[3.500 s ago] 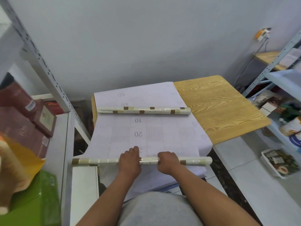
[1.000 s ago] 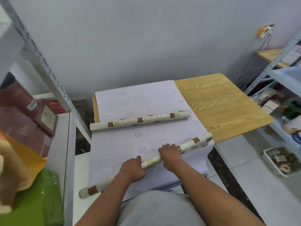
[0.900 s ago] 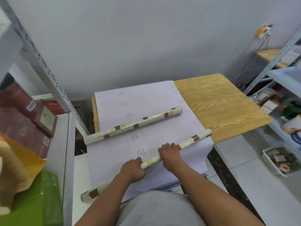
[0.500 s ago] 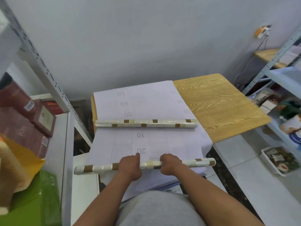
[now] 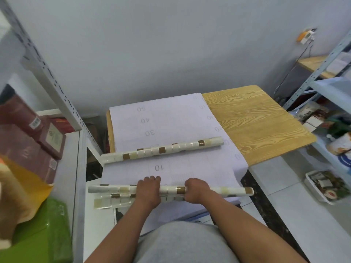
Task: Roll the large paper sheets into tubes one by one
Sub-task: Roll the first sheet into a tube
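A large white paper sheet printed with numbers lies flat over the left part of the wooden table. Its near end is wound into a tube with a tile pattern, lying crosswise at the table's near edge. My left hand and my right hand grip this tube side by side near its middle, fingers curled over its top. A loose patterned flap sticks out below the tube's left end. A second tile-patterned tube lies free on the sheet farther away, slightly tilted.
A metal rack upright and red boxes stand at the left, with a green and orange bag below. Shelves with packets line the right. A tray of items sits on the tiled floor.
The far tube has swung so its left end lies nearer me. The near tube stays level under both hands, and a loose patterned flap now shows under its left end.
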